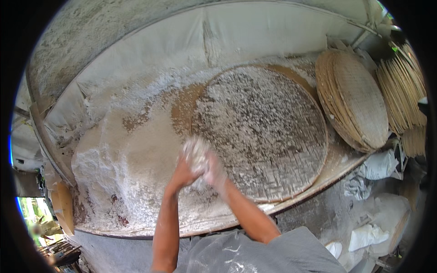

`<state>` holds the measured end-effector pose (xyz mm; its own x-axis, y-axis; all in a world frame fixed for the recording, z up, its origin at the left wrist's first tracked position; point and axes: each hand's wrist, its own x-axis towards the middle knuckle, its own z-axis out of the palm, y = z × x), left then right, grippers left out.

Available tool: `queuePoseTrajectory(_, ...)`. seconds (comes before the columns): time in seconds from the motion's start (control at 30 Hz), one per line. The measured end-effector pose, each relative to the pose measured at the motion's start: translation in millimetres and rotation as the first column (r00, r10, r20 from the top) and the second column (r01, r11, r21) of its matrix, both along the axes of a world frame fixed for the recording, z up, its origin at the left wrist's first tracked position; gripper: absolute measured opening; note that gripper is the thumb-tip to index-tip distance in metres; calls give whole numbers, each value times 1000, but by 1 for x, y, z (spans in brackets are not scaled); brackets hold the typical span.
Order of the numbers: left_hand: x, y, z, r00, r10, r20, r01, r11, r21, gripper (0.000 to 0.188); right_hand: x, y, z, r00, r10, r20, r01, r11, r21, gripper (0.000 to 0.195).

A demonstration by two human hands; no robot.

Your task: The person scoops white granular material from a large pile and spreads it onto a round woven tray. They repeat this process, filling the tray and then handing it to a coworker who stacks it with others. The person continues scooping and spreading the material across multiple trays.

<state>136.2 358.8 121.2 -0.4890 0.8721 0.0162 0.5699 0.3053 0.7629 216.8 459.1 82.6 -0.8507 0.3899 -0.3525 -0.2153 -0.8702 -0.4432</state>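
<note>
My left hand (pixel 184 172) and my right hand (pixel 215 169) come together around a clump of white flaky material (pixel 197 153), blurred by motion. They are over the left rim of a large round woven bamboo tray (pixel 280 181), which is strewn with white bits. To the left, a broad heap of white powder (pixel 136 146) lies on the work table. Both forearms reach in from the lower edge. The exact finger positions cannot be made out.
Several round woven trays (pixel 363 99) lean in a stack at the right, with bundled thin slats or tray edges (pixel 403 92) beyond. A pale sheet (pixel 266 30) lines the table's back. White sacks (pixel 379 165) lie at lower right. A curved strip (pixel 51 146) stands left.
</note>
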Motion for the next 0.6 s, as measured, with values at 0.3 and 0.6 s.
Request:
queuePoseTrajectory(0.3,116,245,92,759,-467,453,252,853,456,60,131,213,121,691,-709,140,420,552,721,36)
queuePoseTrajectory(0.6,204,221,-8,928,-266,260,253,964,82,53,262,179,27,790,-338,511,-88,763,640,26)
